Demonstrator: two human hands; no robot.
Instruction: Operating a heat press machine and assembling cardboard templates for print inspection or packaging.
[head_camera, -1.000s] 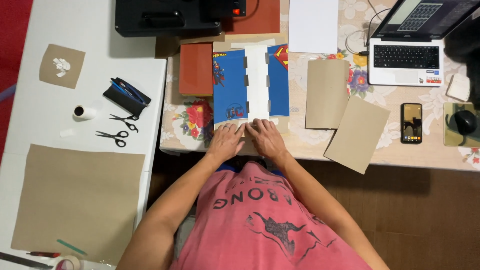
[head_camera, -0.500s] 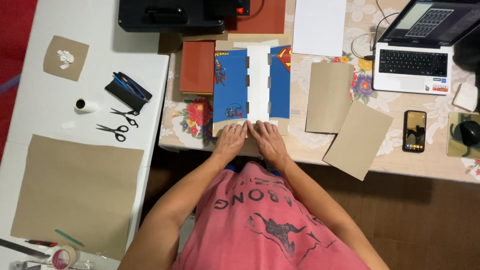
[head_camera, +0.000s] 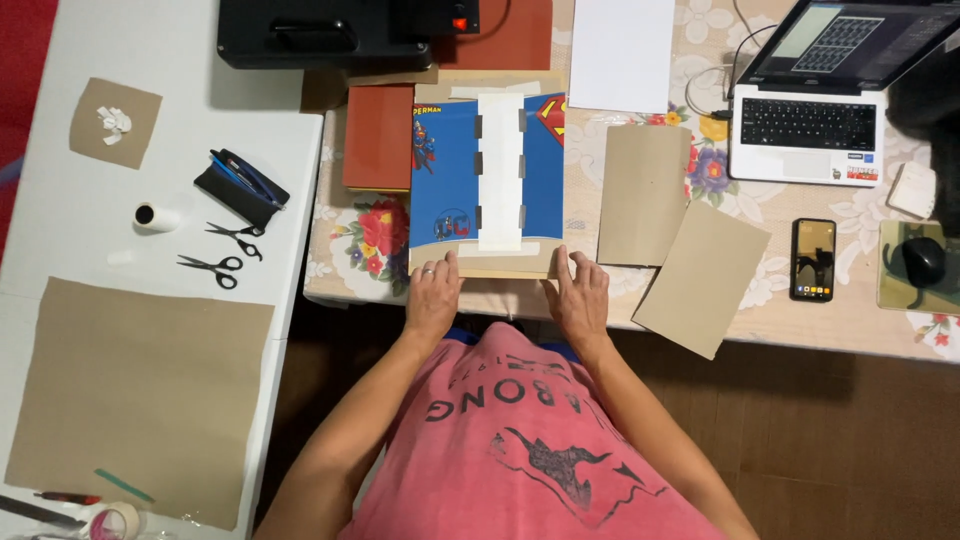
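A blue printed book cover (head_camera: 445, 180) with a white strip (head_camera: 500, 170) taped down its middle lies on a brown board (head_camera: 490, 265) on the flowered table. My left hand (head_camera: 432, 292) rests flat on the board's near left corner. My right hand (head_camera: 578, 292) rests flat on its near right corner. Both hands have fingers spread and hold nothing. A red book (head_camera: 379, 137) lies just left of the cover.
Two grey cardboard sheets (head_camera: 643, 195) (head_camera: 702, 278) lie right of the cover, then a phone (head_camera: 813, 259), a laptop (head_camera: 812, 120) and a mouse (head_camera: 922, 260). On the white table at left are two scissors (head_camera: 225, 250), a pencil case (head_camera: 241, 186), a tape roll (head_camera: 152, 215) and brown paper (head_camera: 130, 390). A black machine (head_camera: 340, 30) stands behind.
My hands have slid apart along the board's near edge, from its middle out to the two corners.
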